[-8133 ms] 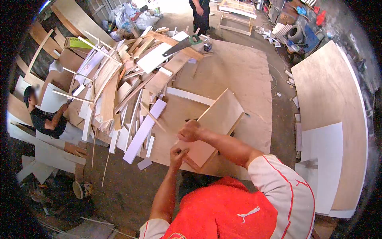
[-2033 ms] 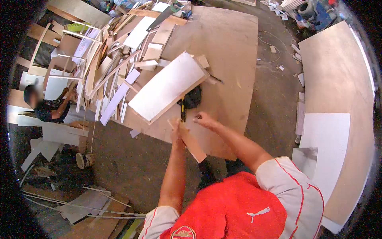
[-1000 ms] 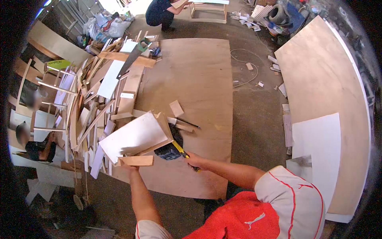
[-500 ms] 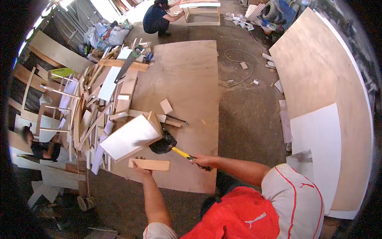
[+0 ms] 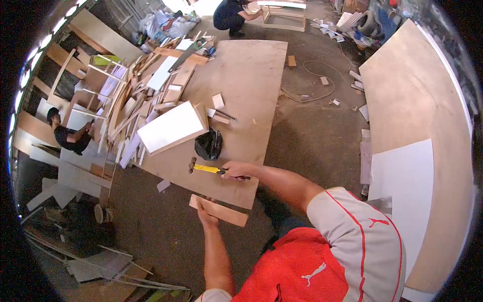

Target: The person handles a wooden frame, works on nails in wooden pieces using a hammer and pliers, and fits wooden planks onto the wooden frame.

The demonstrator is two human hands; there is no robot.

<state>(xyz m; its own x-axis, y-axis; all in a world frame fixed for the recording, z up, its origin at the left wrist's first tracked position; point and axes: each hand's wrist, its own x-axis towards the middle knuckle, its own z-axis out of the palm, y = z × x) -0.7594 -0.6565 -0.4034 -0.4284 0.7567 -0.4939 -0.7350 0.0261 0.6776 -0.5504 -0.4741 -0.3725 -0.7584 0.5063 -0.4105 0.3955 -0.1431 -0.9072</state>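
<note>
My right hand is closed around the black grip of a hammer with a yellow shaft, its head pointing left above the near part of a plywood sheet. Lower in view, my left hand grips a short wooden board just off the sheet's near edge. A black plastic bag lies on the sheet beyond the hammer. Touching or close to the bag is a white-topped wooden box. A small wood block lies behind it.
Wood offcuts pile up along the left, with a handsaw on top. A person is at the left, and another person crouches by a wooden frame. Large panels lean at the right; a cord lies on the floor.
The hammer has come away from the black bag toward me. My left hand has brought the board nearer and rightward, past the sheet's edge. The camera view has shifted.
</note>
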